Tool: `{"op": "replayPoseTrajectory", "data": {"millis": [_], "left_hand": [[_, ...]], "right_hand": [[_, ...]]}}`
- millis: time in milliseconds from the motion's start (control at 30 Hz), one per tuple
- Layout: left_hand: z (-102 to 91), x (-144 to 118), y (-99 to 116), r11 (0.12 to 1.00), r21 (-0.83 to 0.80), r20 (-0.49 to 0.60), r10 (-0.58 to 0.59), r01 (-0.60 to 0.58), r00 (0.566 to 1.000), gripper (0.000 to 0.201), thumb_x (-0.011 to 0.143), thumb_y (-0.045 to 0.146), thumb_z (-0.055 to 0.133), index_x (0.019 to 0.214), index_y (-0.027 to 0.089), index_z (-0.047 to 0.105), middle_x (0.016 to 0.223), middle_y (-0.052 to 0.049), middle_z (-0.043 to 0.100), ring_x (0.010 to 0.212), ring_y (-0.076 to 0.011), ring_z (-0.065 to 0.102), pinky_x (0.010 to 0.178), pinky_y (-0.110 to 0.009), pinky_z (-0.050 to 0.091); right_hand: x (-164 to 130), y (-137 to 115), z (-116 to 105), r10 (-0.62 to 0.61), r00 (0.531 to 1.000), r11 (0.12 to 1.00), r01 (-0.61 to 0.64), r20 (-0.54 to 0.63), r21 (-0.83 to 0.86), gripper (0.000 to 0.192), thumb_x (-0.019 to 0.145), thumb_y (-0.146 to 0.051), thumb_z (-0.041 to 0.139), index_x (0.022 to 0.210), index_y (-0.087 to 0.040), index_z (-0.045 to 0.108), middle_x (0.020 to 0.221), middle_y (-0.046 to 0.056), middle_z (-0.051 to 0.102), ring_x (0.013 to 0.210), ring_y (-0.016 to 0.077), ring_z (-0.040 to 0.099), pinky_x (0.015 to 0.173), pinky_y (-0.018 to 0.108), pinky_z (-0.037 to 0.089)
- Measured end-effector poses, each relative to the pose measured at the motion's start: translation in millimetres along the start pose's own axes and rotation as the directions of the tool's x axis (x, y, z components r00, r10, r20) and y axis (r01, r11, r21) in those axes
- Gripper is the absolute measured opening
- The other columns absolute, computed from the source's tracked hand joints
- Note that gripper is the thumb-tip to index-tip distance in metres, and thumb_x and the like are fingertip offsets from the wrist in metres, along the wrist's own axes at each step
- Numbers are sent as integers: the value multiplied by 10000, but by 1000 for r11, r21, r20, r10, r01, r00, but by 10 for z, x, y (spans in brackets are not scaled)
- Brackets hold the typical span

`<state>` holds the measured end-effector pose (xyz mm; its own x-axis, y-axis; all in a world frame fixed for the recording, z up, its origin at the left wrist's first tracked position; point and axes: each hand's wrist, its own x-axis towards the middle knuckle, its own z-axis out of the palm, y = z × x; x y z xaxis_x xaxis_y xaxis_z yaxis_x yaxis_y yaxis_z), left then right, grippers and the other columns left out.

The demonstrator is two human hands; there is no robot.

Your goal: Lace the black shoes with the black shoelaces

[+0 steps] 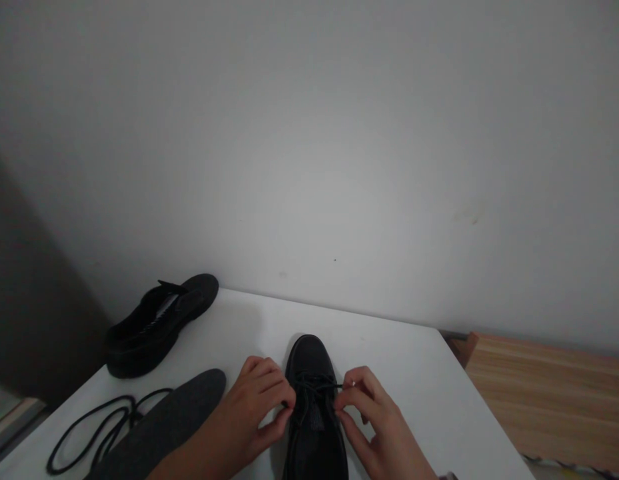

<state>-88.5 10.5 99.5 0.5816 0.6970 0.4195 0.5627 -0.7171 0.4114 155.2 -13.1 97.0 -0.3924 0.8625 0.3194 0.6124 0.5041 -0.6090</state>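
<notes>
A black lace-up shoe (309, 357) lies on the white table, its toe pointing away from me and its opening towards me. A dark shoelace (316, 383) crosses the front of its opening. My left hand (254, 407) is closed in a pinch at the shoe's left edge; a dark bit, seemingly lace, shows between the fingertips. On the opposite side, my right hand (372, 417) pinches with thumb and index finger beside the eyelets. The lace runs out to its fingers. The exact grip of both hands is partly hidden.
Another black shoe (156, 327) stands at the table's back left, its tongue raised. Nearer lie a dark grey insole (176, 413) and a loose looped black lace (89, 427). A wall (329, 167) rises behind the white table (414, 373); a wooden surface (549, 400) is at the right.
</notes>
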Motion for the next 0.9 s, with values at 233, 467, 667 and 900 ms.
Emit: {"op": "replayPoseTrajectory", "data": {"millis": [233, 467, 667, 900], "left_hand": [[177, -61, -17, 998, -54, -128, -26, 19, 991, 195, 863, 20, 631, 887, 213, 643, 903, -21, 668, 881, -214, 562, 791, -343, 401], [211, -84, 89, 992, -58, -38, -113, 110, 993, 216, 892, 24, 605, 979, 208, 678, 884, -31, 685, 867, -225, 606, 782, -342, 503], [125, 80, 381, 972, 108, 206, -226, 207, 952, 298, 857, 25, 572, 1099, 163, 680, 1149, -130, 657, 995, -278, 664, 864, -410, 578], [73, 284, 511, 950, 271, 351, -246, 154, 903, 389, 754, 52, 553, 1121, 25, 681, 1318, -269, 591, 1108, -369, 635, 996, -504, 512]], "right_hand": [[-38, 47, 46, -1, 1000, 1000, 1, 0, 30, 230, 945, -75, 483, 951, -187, 685, 887, 65, 616, 815, 192, 652, 718, 286, 539], [-37, -43, 66, -65, 990, 971, 92, 128, -223, 402, 884, -69, 583, 1273, -170, 590, 1015, 116, 680, 875, 251, 702, 764, 372, 607], [56, -191, 159, -34, 983, 830, 130, 183, -542, 457, 716, 42, 632, 1110, -184, 689, 1006, 130, 713, 820, 310, 721, 655, 412, 634], [95, -225, 213, 5, 990, 834, 74, 141, -547, 373, 694, 73, 580, 917, -207, 684, 988, 119, 714, 814, 315, 718, 653, 424, 623]]}}
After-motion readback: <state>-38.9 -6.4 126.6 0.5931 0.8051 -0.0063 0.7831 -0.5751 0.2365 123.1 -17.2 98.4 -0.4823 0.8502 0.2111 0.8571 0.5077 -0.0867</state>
